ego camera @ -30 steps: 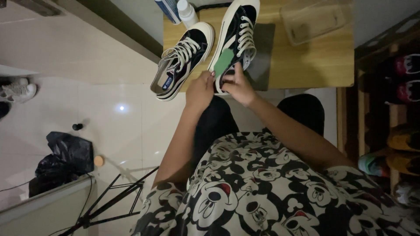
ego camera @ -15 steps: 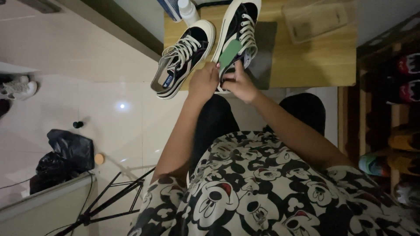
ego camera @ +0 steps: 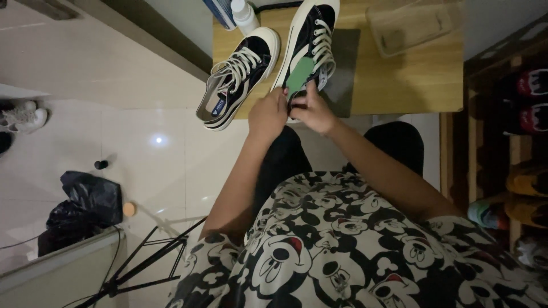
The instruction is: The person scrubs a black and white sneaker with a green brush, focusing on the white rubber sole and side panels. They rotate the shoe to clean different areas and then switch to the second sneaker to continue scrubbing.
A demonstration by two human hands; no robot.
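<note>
From the head camera, the left hand (ego camera: 267, 116) is curled shut, its fingers pinched on the near end of a green insole (ego camera: 299, 76), right at the heel opening of the right-hand sneaker (ego camera: 311, 43). The right hand (ego camera: 313, 108) sits just beside it, touching it, fingers bent and closed on the heel rim of that same sneaker and the insole's near edge. The insole is a flat, pale green strip that lies slanted over the shoe's opening, its far end resting against the white laces. The sneaker is black canvas with a cream stripe, a white sole and a white toe cap, and it lies toe-far on a dark grey mat (ego camera: 342, 68) on the wooden bench (ego camera: 411, 85). Its mate, the left-hand sneaker (ego camera: 237, 77), rests at the bench's left near corner, tilted, with its heel hanging past the edge. A white bottle (ego camera: 244, 14) stands at the far edge, and a clear plastic box (ego camera: 412, 23) lies at the far right. To the left, on the tiled floor, sits a black bag (ego camera: 85, 208).
</note>
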